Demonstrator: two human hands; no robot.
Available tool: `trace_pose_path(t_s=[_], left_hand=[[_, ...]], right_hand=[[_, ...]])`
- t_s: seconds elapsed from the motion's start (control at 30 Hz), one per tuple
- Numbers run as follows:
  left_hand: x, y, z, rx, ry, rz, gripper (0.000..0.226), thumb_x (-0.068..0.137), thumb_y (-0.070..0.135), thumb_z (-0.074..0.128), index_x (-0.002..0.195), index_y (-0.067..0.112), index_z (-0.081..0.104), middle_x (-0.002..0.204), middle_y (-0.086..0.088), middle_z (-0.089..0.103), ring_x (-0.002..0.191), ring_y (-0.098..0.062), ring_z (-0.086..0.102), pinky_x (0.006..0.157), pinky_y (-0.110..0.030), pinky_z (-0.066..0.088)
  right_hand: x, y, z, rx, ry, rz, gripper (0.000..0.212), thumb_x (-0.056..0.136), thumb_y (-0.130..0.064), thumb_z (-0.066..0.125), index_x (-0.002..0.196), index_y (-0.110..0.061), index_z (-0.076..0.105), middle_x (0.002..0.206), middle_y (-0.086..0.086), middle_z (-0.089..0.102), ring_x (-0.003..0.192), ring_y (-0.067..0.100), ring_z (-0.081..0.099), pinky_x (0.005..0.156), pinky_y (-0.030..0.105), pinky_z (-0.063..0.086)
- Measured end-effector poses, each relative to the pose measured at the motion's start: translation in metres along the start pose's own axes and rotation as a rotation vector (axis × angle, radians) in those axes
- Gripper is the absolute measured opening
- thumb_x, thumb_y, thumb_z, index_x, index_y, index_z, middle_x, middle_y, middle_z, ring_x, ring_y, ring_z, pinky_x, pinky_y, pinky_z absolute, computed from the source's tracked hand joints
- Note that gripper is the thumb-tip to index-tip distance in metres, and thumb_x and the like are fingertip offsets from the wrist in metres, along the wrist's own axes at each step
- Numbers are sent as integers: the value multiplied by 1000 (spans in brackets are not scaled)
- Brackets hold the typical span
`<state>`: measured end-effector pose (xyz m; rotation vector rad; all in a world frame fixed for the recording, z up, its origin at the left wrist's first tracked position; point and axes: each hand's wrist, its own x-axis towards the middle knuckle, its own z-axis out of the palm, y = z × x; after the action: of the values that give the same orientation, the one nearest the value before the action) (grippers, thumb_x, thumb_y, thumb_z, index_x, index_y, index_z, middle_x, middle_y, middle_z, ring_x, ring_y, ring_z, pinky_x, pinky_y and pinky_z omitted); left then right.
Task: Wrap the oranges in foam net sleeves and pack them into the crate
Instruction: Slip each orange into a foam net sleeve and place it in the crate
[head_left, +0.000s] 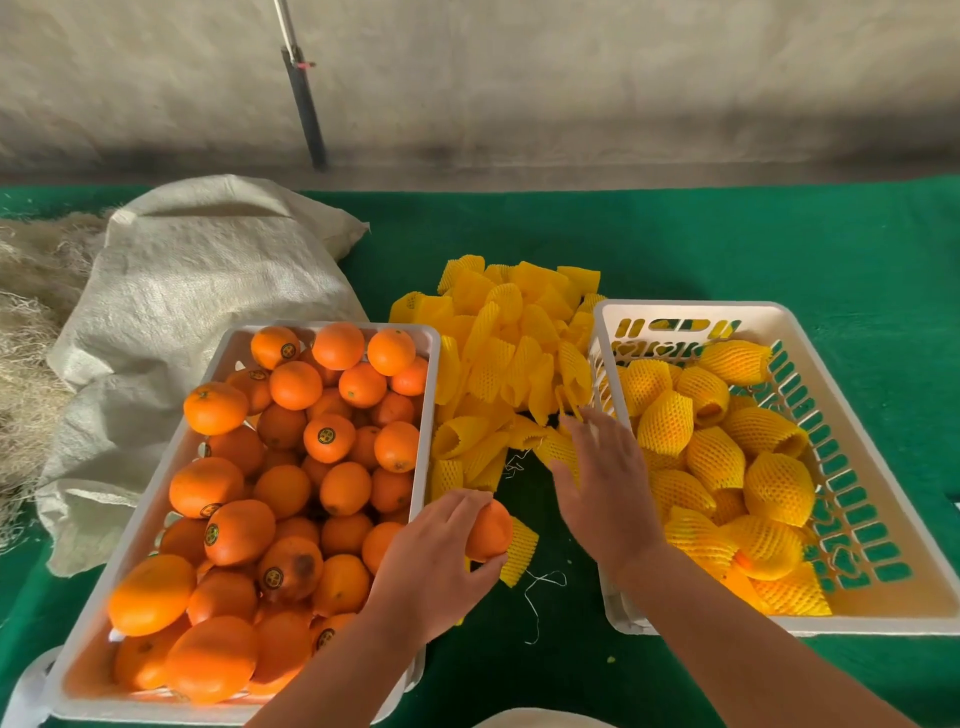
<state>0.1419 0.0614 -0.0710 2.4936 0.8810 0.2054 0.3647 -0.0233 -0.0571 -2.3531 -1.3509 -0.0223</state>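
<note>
My left hand (431, 561) grips a bare orange (491, 530) just right of the white crate (423, 415) that is full of unwrapped oranges (291, 467). A pile of yellow foam net sleeves (509, 358) lies between the two crates. My right hand (605, 478) reaches over the near edge of that pile with fingers spread and straight, touching a sleeve (561, 449). On the right, a second white crate (852, 467) holds several oranges wrapped in yellow sleeves (717, 457).
The table (779, 249) is covered in green cloth. A large woven white sack (197, 291) lies at the back left beside pale straw-like fibre (31, 312). A single sleeve (519, 551) and loose threads lie between the crates. A dark pole (306, 104) leans on the wall behind.
</note>
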Motion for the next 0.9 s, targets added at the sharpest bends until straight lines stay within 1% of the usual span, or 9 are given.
trace_pose_path(t_s=[0.1, 0.2, 0.33, 0.5, 0.57, 0.67, 0.77, 0.83, 0.9], left_hand=[[0, 0, 2, 31, 9, 5, 72, 86, 78, 52, 148, 46, 33, 145, 23, 47, 118, -5, 53, 81, -12, 35], [3, -1, 5, 80, 5, 47, 69, 87, 75, 52, 146, 43, 37, 143, 19, 52, 120, -10, 58, 84, -19, 45], [8, -2, 5, 84, -29, 76, 62, 89, 68, 51, 143, 39, 41, 139, 15, 57, 119, -11, 60, 90, -23, 48], [10, -5, 8, 47, -18, 83, 60, 90, 67, 48, 142, 38, 36, 137, 15, 55, 114, -7, 58, 85, -18, 40], [11, -6, 9, 34, -18, 90, 60, 90, 66, 47, 142, 37, 37, 134, 14, 56, 111, -6, 58, 84, -18, 40], [12, -8, 11, 28, -20, 90, 59, 90, 65, 46, 142, 36, 38, 131, 13, 58, 109, -7, 59, 86, -22, 48], [13, -8, 13, 35, -4, 99, 57, 89, 65, 48, 137, 36, 42, 126, 14, 60, 104, -6, 61, 81, -20, 47], [12, -8, 13, 40, 0, 102, 55, 87, 65, 51, 134, 36, 45, 122, 15, 62, 101, -5, 62, 78, -17, 45], [13, -9, 14, 57, 6, 108, 57, 87, 65, 52, 135, 36, 45, 124, 15, 63, 102, -5, 63, 79, -16, 42]], right_hand=[[13, -19, 13, 52, -117, -103, 39, 104, -30, 58, 142, -22, 56, 148, 4, 51, 140, 26, 45, 115, 40, 43], [28, -33, 30, 84, -307, -185, 40, 108, -22, 51, 148, -28, 52, 154, 2, 45, 146, 23, 39, 115, 34, 43], [54, -56, 53, 5, -527, -165, 46, 110, -21, 47, 153, -35, 43, 167, 2, 27, 156, 26, 22, 116, 41, 44], [79, -84, 73, -104, -712, -130, 44, 111, -27, 41, 155, -29, 42, 169, 9, 16, 156, 34, 20, 118, 49, 39], [85, -93, 78, -137, -766, -124, 45, 111, -31, 40, 156, -23, 40, 169, 14, 16, 154, 37, 22, 118, 50, 35], [89, -101, 87, -232, -844, -133, 51, 113, -34, 36, 157, -9, 32, 169, 20, 14, 155, 39, 17, 120, 50, 29], [90, -98, 94, -188, -855, -74, 53, 112, -35, 37, 157, -9, 29, 171, 18, 8, 154, 40, 22, 120, 50, 33], [88, -93, 95, -107, -817, -50, 48, 112, -33, 39, 154, -10, 34, 169, 17, 16, 152, 39, 29, 119, 48, 36], [84, -85, 94, -38, -745, -42, 39, 112, -29, 39, 146, -10, 43, 161, 15, 32, 148, 34, 36, 116, 44, 40]])
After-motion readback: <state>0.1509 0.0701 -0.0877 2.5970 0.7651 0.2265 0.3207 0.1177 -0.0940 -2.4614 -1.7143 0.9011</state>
